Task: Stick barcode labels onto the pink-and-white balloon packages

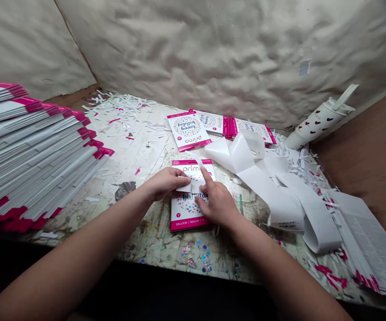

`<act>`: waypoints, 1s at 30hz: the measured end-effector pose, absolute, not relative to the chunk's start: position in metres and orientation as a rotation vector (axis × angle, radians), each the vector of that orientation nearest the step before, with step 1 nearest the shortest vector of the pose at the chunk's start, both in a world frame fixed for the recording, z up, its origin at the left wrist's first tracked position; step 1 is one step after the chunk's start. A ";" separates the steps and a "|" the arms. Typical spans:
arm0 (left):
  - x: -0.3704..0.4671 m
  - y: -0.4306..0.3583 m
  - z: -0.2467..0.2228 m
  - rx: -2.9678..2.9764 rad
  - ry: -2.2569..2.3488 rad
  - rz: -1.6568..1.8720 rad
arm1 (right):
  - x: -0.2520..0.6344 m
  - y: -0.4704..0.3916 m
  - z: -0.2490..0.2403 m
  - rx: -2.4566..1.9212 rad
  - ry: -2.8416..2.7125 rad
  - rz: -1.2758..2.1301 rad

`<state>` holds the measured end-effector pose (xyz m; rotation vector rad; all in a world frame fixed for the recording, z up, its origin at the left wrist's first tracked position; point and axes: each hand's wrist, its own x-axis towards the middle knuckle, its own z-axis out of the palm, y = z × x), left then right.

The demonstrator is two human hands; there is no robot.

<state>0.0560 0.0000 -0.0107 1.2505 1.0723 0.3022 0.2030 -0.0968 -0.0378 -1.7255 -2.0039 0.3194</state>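
Observation:
A balloon packet [193, 223] with pink bands and "birthday" printing lies on the table in front of me. Over it, my left hand [171, 182] pinches a small piece of white paper [183, 187] between thumb and fingers. My right hand [218, 198] rests on the packet's right side, index finger stretched forward and thumb apart from it. Another bit of white paper [198, 186] shows between that thumb and finger. At the index fingertip is a thin white strip [195, 157]; whether it is gripped or only touched is unclear.
A large pile of folded cards [39, 156] fills the left. More balloon packets [188, 129] lie behind. To the right are a curling white label strip [266, 187], a heart-patterned tumbler [320, 122] and stacked packets [370, 236]. Paper shreds [119, 101] and confetti [198, 256] are scattered about.

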 end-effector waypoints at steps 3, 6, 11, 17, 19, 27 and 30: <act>0.059 -0.001 -0.014 1.290 1.113 0.308 | 0.214 -0.107 -0.041 -1.614 -2.052 0.353; 0.066 0.000 -0.020 1.364 1.173 0.314 | 0.220 -0.109 -0.039 -1.596 -2.150 0.404; 0.071 0.000 -0.021 1.432 1.205 0.305 | 0.233 -0.108 -0.035 -1.629 -2.208 0.504; 0.075 -0.003 -0.017 1.367 1.183 0.331 | 0.238 -0.110 -0.042 -1.590 -2.202 0.553; 0.077 -0.003 -0.017 1.368 1.185 0.304 | 0.237 -0.109 -0.043 -1.593 -2.205 0.545; 0.081 0.000 -0.021 1.430 1.135 0.184 | 0.236 -0.113 -0.051 -1.565 -2.131 0.397; 0.081 0.001 -0.024 1.545 1.141 0.187 | 0.234 -0.114 -0.056 -1.501 -2.169 0.275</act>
